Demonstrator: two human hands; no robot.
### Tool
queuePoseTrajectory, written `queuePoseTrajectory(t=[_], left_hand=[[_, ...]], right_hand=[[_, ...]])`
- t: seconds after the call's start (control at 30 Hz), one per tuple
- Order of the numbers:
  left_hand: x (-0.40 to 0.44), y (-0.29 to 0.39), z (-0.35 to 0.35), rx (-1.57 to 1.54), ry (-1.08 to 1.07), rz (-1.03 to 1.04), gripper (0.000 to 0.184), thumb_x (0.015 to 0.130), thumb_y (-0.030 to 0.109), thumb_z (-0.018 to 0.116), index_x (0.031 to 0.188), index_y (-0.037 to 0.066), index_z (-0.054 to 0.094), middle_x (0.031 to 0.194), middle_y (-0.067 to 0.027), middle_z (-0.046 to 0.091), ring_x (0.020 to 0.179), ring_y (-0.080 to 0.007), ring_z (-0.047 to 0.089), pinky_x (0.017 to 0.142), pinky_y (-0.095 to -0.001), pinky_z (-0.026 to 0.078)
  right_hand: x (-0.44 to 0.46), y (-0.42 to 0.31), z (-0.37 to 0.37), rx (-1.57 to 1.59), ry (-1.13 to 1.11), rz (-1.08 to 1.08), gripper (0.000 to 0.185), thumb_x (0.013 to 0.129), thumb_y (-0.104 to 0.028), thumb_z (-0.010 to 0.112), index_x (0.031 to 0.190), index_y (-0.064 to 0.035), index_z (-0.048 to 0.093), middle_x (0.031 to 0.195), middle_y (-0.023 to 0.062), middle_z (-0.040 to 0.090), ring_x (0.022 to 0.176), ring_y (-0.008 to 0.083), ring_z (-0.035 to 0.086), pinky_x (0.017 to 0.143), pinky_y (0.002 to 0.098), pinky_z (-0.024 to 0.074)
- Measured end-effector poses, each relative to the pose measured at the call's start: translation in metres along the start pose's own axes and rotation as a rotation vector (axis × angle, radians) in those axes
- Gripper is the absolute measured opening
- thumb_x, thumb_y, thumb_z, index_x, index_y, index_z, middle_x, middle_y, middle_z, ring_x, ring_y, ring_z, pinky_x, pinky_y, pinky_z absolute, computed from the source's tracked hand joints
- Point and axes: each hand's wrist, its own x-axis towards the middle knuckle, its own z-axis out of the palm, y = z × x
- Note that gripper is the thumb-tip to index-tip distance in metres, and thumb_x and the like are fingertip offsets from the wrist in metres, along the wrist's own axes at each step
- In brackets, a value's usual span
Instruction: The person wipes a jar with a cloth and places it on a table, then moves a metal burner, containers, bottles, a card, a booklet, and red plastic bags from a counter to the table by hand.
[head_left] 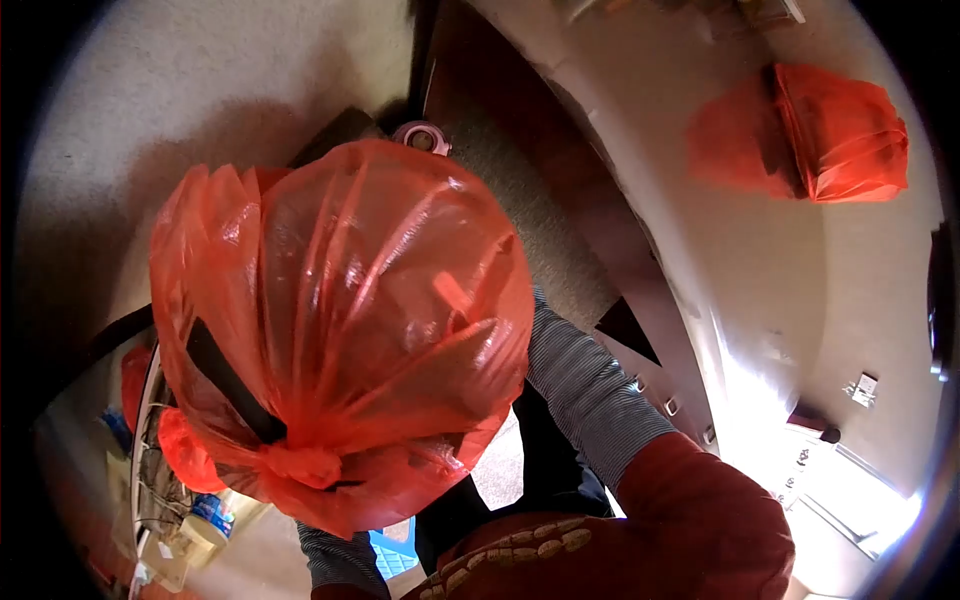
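Observation:
A large, puffed-out red plastic bag [390,260] fills the middle and left of the head view, close to the camera. Its top is gathered into a knot-like bunch at the lower left, and a dark strip shows beside that bunch. My right arm, in a striped sleeve, reaches up to the bag's right side, and the hand is hidden behind it. From below, my left striped sleeve runs to the bag's lower edge, where that hand is hidden too. What lies inside the bag cannot be made out, apart from a small orange-red shape.
Another red bag [850,135] is at the upper right against a pale surface. A pink round object [422,137] sits behind the large bag. At the lower left are a rack with cluttered items and a blue-labelled container [212,512]. Bright light enters at the lower right.

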Motion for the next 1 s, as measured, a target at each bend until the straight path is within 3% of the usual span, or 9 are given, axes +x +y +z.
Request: queuePoseTrajectory(t=[0.23, 0.6, 1.0], left_hand=[[-0.003, -0.001, 0.008, 0.017, -0.015, -0.001, 0.045, 0.091, 0.037, 0.039, 0.124, 0.007, 0.042, 0.119, -0.0048, 0.05, 0.102, -0.0181, 0.051, 0.084, -0.0334, 0.045], [-0.033, 0.031, 0.084, 0.07, -0.247, 0.043, 0.044, 0.091, 0.036, 0.039, 0.124, 0.006, 0.042, 0.119, -0.0048, 0.051, 0.102, -0.0181, 0.051, 0.083, -0.0328, 0.045], [-0.095, 0.107, 0.234, 0.217, -0.74, 0.129, 0.044, 0.091, 0.036, 0.039, 0.124, 0.006, 0.042, 0.119, -0.0048, 0.051, 0.102, -0.0181, 0.051, 0.083, -0.0322, 0.046]], right_hand=[[-0.003, 0.004, 0.004, 0.023, -0.007, 0.011, 0.046, 0.088, -0.039, 0.048, 0.123, -0.0093, 0.042, 0.117, 0.0086, 0.049, 0.106, 0.0237, 0.049, 0.089, 0.04, 0.0427], [-0.079, -0.047, -0.023, 0.096, 0.041, -0.104, 0.047, 0.088, -0.038, 0.048, 0.124, -0.0093, 0.041, 0.119, 0.0085, 0.048, 0.107, 0.0235, 0.048, 0.089, 0.0399, 0.0424], [-0.223, -0.172, -0.029, 0.251, 0.102, -0.547, 0.047, 0.088, -0.038, 0.049, 0.125, -0.0092, 0.04, 0.12, 0.0084, 0.047, 0.108, 0.0233, 0.047, 0.09, 0.0397, 0.042]])
